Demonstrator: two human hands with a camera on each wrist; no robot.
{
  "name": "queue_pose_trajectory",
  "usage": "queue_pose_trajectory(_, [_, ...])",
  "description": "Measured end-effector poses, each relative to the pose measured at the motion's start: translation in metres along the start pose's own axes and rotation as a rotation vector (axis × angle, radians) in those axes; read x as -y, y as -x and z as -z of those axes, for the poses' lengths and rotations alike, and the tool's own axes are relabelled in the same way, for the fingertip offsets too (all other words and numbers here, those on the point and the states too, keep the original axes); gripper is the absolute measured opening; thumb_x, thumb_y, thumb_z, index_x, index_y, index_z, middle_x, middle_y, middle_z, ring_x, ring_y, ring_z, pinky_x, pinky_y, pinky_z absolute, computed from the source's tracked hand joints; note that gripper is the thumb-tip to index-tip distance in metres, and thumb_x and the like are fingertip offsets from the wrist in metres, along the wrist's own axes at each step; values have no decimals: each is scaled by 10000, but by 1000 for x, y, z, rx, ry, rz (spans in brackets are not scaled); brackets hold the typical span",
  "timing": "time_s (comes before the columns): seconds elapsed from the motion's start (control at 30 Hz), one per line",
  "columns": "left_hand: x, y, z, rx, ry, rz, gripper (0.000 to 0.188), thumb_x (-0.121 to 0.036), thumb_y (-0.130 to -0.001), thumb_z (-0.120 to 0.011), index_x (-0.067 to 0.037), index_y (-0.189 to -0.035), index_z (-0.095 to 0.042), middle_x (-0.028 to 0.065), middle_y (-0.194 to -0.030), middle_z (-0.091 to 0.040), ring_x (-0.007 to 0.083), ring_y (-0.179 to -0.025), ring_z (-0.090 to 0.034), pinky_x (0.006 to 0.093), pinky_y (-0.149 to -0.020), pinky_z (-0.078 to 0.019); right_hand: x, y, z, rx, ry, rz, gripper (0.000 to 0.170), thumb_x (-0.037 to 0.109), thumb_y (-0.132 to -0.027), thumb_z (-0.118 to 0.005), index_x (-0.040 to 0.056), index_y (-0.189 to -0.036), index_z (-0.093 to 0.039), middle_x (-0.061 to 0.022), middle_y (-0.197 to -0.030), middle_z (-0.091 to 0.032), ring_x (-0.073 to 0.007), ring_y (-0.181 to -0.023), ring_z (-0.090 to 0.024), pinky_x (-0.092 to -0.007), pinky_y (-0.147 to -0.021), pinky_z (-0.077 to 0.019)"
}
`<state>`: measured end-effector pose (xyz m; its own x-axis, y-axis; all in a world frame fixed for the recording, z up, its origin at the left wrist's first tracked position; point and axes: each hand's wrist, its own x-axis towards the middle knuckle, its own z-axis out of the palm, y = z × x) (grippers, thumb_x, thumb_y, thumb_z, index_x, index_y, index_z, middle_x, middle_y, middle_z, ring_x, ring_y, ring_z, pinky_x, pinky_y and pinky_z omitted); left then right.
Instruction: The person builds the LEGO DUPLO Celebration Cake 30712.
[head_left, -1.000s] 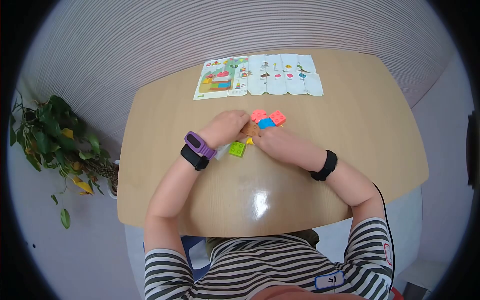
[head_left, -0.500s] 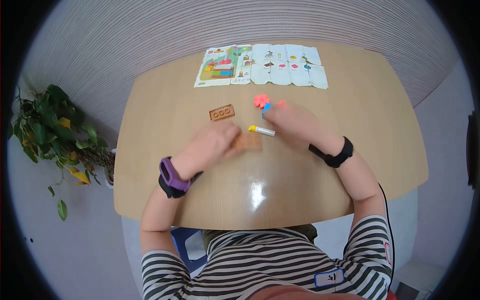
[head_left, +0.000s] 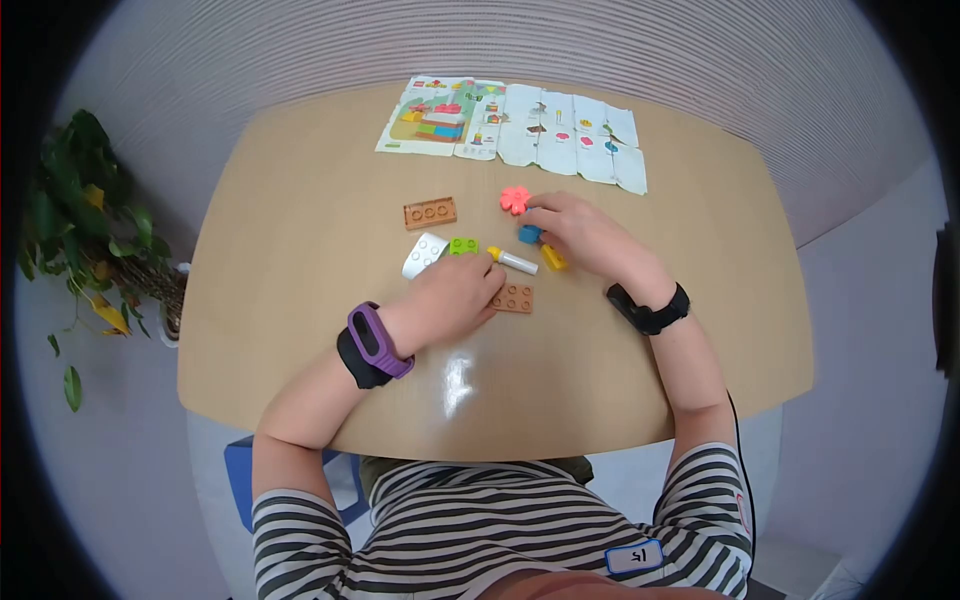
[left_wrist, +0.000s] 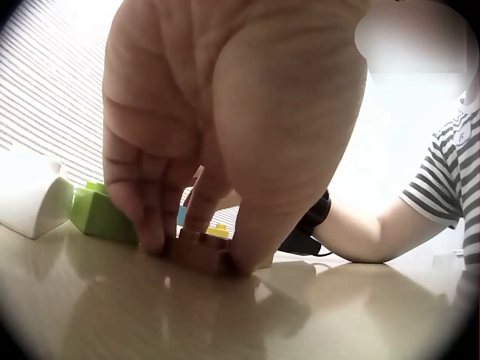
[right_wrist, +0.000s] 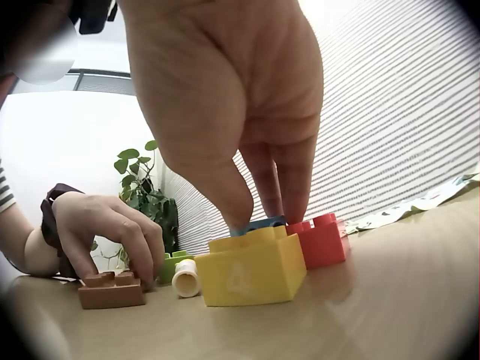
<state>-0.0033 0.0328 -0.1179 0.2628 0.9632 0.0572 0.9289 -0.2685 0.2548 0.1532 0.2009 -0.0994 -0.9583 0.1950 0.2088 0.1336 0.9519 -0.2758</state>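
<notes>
In the head view, my left hand [head_left: 450,295] pinches a light-brown studded brick [head_left: 516,298] between thumb and fingers, and the left wrist view shows this brick [left_wrist: 202,251] down on the tabletop. Farther right, my right hand [head_left: 590,238] pinches a blue brick [head_left: 529,234], which is mostly hidden behind a yellow brick [right_wrist: 251,270] in the right wrist view. A red brick [right_wrist: 330,241] stands beside the right fingertips. Between the hands lies a white stick with a yellow tip [head_left: 517,262]. A lime-green brick [head_left: 464,246] and a white curved brick [head_left: 422,256] sit just beyond my left hand.
A brown plate brick [head_left: 430,213] lies upside down behind the white one. Near the right fingers is a coral flower piece [head_left: 515,200]. A creased instruction sheet [head_left: 600,150] is spread at the table's far edge. A potted plant [head_left: 90,230] stands left of the table.
The bunched pieces have been spread apart. The upside-down brown plate now lies at the back left, and my left hand brought the light-brown brick toward me. My right hand shifted slightly back.
</notes>
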Motion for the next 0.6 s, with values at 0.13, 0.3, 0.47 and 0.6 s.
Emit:
queue_pose_trajectory(0.13, [3, 6, 3, -22, -6, 1, 307, -194, -772, -646, 0, -974, -520, 137, -928, -528, 295, -900, -549, 381, -783, -462, 3, -3, 2, 24, -16, -34, 317, -38, -731, -638, 75, -1023, -591, -105, -1099, -569, -303, -1003, -532, -380, -861, -465])
queue_pose_trajectory(0.3, [4, 12, -2, -54, 34, 15, 335, -209, -769, -661, 7, -971, -504, 140, -927, -527, 290, -897, -551, 372, -779, -464, 1, -5, -1, -35, -9, 8, 314, -42, -710, -647, 64, -997, -574, -109, -1031, -564, -294, -977, -535, -365, -803, -481])
queue_pose_trajectory(0.47, [6, 14, -4, -54, 53, 5, 345, -213, -766, -673, 4, -965, -493, 145, -925, -526, 289, -889, -554, 363, -771, -465, 16, -6, 21, -64, -226, -70, 306, -64, -717, -624, 68, -987, -565, -97, -1012, -528, -262, -944, -539, -337, -763, -496])
queue_pose_trajectory(0.6, [8, 15, -3, -67, 58, -26, 348, -217, -759, -683, -2, -953, -491, 144, -917, -527, 290, -877, -557, 363, -759, -467, 23, -3, 30, -67, -349, -32, 305, -65, -719, -619, 60, -992, -561, -84, -1002, -523, -239, -927, -546, -324, -753, -504])
